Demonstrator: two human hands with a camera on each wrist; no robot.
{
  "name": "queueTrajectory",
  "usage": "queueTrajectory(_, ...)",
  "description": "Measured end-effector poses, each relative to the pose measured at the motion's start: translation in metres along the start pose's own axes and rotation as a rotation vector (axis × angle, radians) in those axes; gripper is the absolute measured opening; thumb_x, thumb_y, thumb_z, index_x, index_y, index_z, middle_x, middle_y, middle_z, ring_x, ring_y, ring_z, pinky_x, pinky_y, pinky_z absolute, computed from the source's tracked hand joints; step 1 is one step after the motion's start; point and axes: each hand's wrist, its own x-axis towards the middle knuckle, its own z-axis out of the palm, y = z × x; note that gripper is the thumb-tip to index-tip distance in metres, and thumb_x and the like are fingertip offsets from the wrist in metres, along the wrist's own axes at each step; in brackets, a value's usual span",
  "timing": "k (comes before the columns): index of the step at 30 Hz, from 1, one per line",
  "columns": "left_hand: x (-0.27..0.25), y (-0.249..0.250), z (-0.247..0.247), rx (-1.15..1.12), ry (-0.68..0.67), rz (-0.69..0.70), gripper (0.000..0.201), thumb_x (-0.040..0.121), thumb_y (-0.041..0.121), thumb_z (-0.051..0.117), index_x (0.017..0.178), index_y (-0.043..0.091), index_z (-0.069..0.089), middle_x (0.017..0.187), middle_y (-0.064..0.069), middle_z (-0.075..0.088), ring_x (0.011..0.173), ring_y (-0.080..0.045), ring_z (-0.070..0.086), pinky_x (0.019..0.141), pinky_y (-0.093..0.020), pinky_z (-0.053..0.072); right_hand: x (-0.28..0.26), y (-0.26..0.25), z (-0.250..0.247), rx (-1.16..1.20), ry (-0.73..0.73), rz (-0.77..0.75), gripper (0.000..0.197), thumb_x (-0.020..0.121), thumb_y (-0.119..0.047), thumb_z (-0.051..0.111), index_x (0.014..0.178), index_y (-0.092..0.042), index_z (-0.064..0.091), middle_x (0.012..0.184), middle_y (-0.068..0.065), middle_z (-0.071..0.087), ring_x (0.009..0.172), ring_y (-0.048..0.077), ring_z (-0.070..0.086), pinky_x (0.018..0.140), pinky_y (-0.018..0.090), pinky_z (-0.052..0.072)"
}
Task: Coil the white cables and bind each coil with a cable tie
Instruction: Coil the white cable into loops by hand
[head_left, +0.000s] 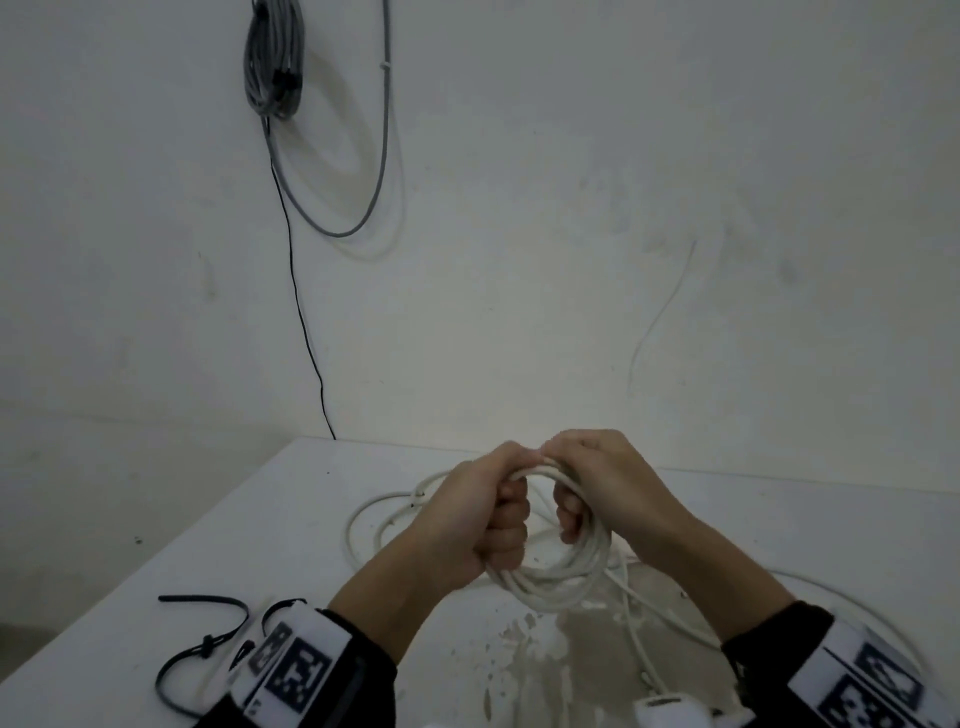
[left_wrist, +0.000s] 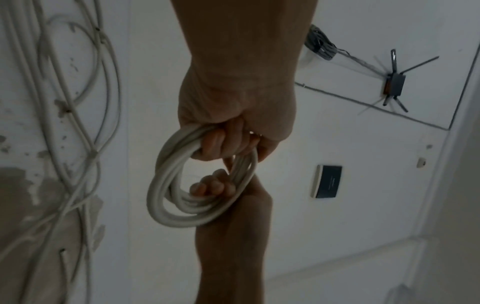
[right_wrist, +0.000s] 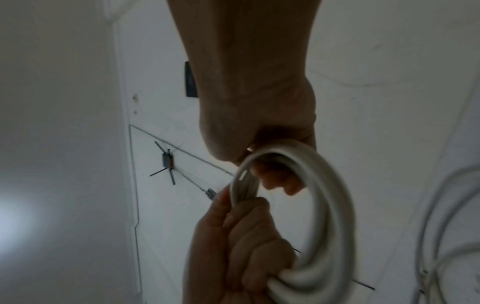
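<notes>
A coil of white cable (head_left: 563, 582) hangs above the white table (head_left: 218, 545), held by both hands. My left hand (head_left: 493, 514) grips its left side in a fist. My right hand (head_left: 587, 488) curls round its upper right side. In the left wrist view the coil (left_wrist: 168, 195) hangs from my left hand (left_wrist: 228, 142), with the other hand's fingers (left_wrist: 210, 185) through the loop. In the right wrist view my right hand (right_wrist: 272, 176) holds the coil (right_wrist: 330, 205) at its top. Black cable ties (head_left: 208, 644) lie at the table's front left.
More loose white cable (head_left: 384, 509) lies on the table behind and to the right of the hands, with a white plug (head_left: 670, 712) at the front edge. A grey cable bundle (head_left: 275, 57) hangs on the wall. The table's surface is scuffed near the front.
</notes>
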Motion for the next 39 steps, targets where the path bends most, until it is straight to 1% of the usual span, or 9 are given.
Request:
queueTrajectory(8,-0.005,0.001,0.001,0.263,-0.074,-0.034,0.07,0.091,0.065,0.014,0.052,0.012,0.04,0.04,0.002,0.026,0.035,-0.012,0.024,0.041,-0.021,0.028,-0.011,0.021,0.015,-0.283,0.297,-0.392,0.061,0.094,-0.029,0.049,0.04,-0.006,0.031,0.036,-0.005,0.026,0.036,0.01,0.026,0.041,0.016,0.023)
queueTrajectory(15,0.0,-0.002,-0.004,0.503,0.085,0.078,0.072,0.082,0.07,0.002,0.052,0.014,0.034,0.042,0.002,0.032,0.036,-0.011,0.029,0.041,-0.021,0.03,-0.017,0.02,0.01,-0.314,-0.014,-0.472,0.046,0.08,-0.054,0.047,0.069,-0.01,0.055,0.05,-0.011,0.05,0.045,0.006,0.044,0.047,0.019,0.037)
queueTrajectory(20,-0.001,0.008,-0.007,0.464,0.033,0.018,0.076,0.066,0.085,-0.001,0.046,0.017,0.025,0.045,0.002,0.024,0.04,-0.012,0.02,0.04,-0.022,0.021,-0.012,0.022,0.01,-0.384,-0.028,-0.521,0.043,0.085,-0.057,0.051,0.082,-0.015,0.056,0.059,0.0,0.059,0.049,0.016,0.055,0.05,0.035,0.049)
queueTrajectory(23,-0.001,0.015,-0.01,0.439,-0.015,-0.031,0.079,0.058,0.088,-0.006,0.049,0.017,0.026,0.048,0.002,0.024,0.041,-0.011,0.019,0.04,-0.021,0.021,-0.014,0.022,0.01,-0.466,-0.039,-0.563,0.029,0.087,-0.056,0.044,0.088,-0.028,0.053,0.057,-0.008,0.057,0.049,0.014,0.056,0.049,0.028,0.048)
queueTrajectory(27,-0.001,0.013,-0.014,0.456,0.023,-0.051,0.087,0.056,0.087,-0.006,0.065,0.013,0.039,0.053,0.001,0.026,0.045,-0.011,0.019,0.042,-0.022,0.019,-0.014,0.018,0.015,-0.226,-0.125,-0.382,0.017,0.095,-0.026,0.051,0.083,-0.02,0.062,0.051,-0.007,0.055,0.043,0.009,0.053,0.046,0.024,0.046)
queueTrajectory(32,-0.002,0.008,-0.01,0.552,0.164,-0.044,0.094,0.037,0.091,-0.006,0.067,0.017,0.044,0.066,-0.012,0.04,0.045,-0.014,0.029,0.044,-0.024,0.025,-0.014,0.012,0.026,-0.037,-0.188,-0.186,0.031,0.091,-0.031,0.056,0.078,-0.005,0.066,0.06,0.0,0.06,0.041,0.01,0.044,0.041,0.022,0.036)
queueTrajectory(34,-0.001,0.008,-0.011,0.534,0.196,-0.042,0.111,0.038,0.088,-0.006,0.096,0.015,0.055,0.062,-0.01,0.041,0.045,-0.014,0.028,0.043,-0.024,0.024,-0.013,0.013,0.03,0.013,-0.152,-0.172,0.023,0.089,-0.027,0.06,0.076,-0.009,0.07,0.057,-0.001,0.058,0.04,0.008,0.041,0.04,0.021,0.033)
queueTrajectory(36,0.002,0.007,-0.014,0.525,0.222,-0.041,0.13,0.041,0.086,-0.007,0.146,0.015,0.022,0.057,-0.006,0.043,0.042,-0.012,0.029,0.042,-0.021,0.026,-0.011,0.014,0.034,0.034,-0.124,-0.173,0.016,0.088,-0.021,0.062,0.077,-0.014,0.072,0.056,-0.001,0.06,0.04,0.006,0.041,0.04,0.02,0.033)
queueTrajectory(39,0.003,0.007,-0.02,0.382,0.207,-0.017,0.103,0.069,0.081,0.0,0.15,0.017,0.004,0.061,-0.009,0.048,0.043,-0.015,0.036,0.045,-0.023,0.032,-0.006,0.015,0.032,0.109,-0.118,-0.121,0.014,0.087,-0.015,0.063,0.079,-0.007,0.072,0.056,0.002,0.059,0.037,0.005,0.037,0.038,0.017,0.03)
